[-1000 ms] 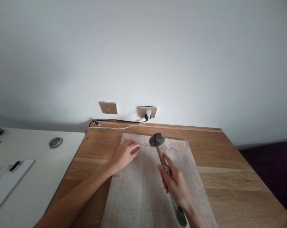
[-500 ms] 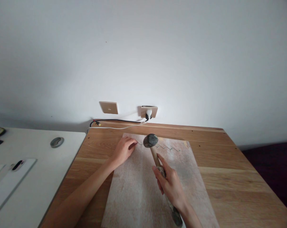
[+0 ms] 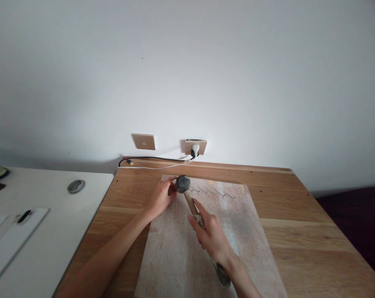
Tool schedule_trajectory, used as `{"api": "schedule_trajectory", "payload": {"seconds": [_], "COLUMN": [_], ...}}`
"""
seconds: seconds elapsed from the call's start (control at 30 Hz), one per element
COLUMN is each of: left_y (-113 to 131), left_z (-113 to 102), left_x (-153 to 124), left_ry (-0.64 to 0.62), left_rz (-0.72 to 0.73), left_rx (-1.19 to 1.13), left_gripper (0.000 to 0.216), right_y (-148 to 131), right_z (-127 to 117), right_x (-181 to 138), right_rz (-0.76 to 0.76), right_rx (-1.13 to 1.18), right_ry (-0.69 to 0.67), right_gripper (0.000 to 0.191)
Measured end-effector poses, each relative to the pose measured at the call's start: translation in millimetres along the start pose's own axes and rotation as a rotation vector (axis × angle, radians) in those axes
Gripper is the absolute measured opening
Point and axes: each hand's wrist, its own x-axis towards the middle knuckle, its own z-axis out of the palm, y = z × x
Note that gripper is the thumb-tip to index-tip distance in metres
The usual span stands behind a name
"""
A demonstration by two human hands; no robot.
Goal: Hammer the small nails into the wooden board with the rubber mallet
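Observation:
A pale, worn board lies on the wooden table, with a row of small nails near its far edge. My right hand is closed round the wooden handle of a hammer, forefinger stretched along it. The dark hammer head hovers at the board's far left corner. My left hand rests there with fingers pinched right beside the hammer head; what they pinch is too small to make out.
A white table adjoins on the left, bearing a round grey disc and a white flat device. Wall sockets and cables run along the table's back edge. Dark floor lies to the right.
The hammer and my right hand have shifted left along the nail row, from the board's middle to its far left corner. My left hand stayed put, fingers now beside the hammer head.

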Motion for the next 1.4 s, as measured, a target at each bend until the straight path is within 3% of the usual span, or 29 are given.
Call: {"api": "schedule_trajectory", "payload": {"seconds": [0.2,0.3,0.43,0.57,0.67,0.8,0.9,1.0,1.13,1.2,1.27,1.4], "left_y": [-1,-3,-6,-7,-2,5,3,0,8,17,28,52], "left_z": [1,2,1,2,0,-17,-38,-52,-53,-49,-45,-33], "left_x": [1,1,-2,-2,-1,-14,-43,-85,-129,-138,-138,-126], "left_ry": [0.003,-0.006,-0.007,0.000,0.010,-0.004,-0.001,0.022,0.047,0.047,0.024,-0.073], "left_rz": [0.014,0.021,0.052,0.111,0.150,0.235,0.273,0.294,0.303,0.352,0.428,0.548], "left_rx": [-0.018,-0.014,0.009,0.028,0.069,0.262,0.429,0.526,0.555,0.556,0.573,0.575], "left_gripper": [0.051,0.047,0.042,0.039,0.035,0.030,0.029,0.033,0.036,0.037,0.038,0.038], "right_y": [-4,-5,3,24,42,53,58,68,91,103,113,127], "right_z": [0,-1,-4,-10,-12,-13,-21,-33,-41,-43,-46,-69], "right_x": [1,-11,-44,-84,-101,-103,-101,-109,-132,-142,-150,-159], "right_rz": [0.012,0.045,0.091,0.265,0.382,0.366,0.300,0.210,-0.019,-0.179,-0.288,-0.267], "right_rx": [0.032,0.164,0.394,0.338,0.298,0.227,0.103,-0.135,-0.435,-0.609,-0.801,-1.045], "right_ry": [0.003,0.024,0.297,0.499,0.505,0.377,0.305,0.433,0.586,0.613,0.635,0.711], "right_gripper": [0.060,0.050,0.050,0.053,0.057,0.064,0.066,0.055,0.030,0.022,0.030,0.035]}}
